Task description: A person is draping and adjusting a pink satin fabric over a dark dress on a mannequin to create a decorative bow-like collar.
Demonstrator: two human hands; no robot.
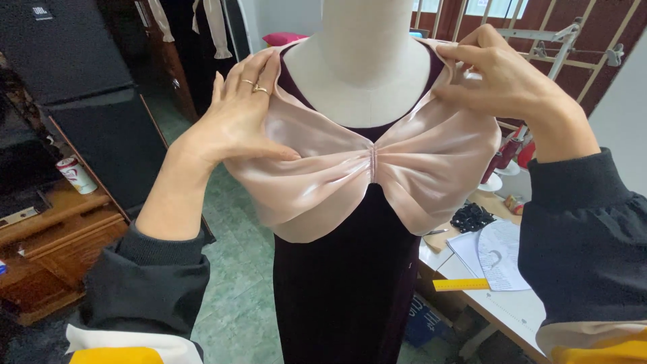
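At the far left we see a can (pixel 76 174) standing on a wooden shelf (pixel 54 222). Next, our left hand (pixel 236 118) lies flat on the pink satin bow (pixel 364 178), fingers (pixel 253 74) spread open and gripping nothing. This bow sits across the chest of the mannequin (pixel 367 61), over a dark dress (pixel 347 283). Our right hand (pixel 502 81) pinches the bow's upper edge at the shoulder. Farther right, a yellow ruler (pixel 461 284) rests on the surface (pixel 512 310).
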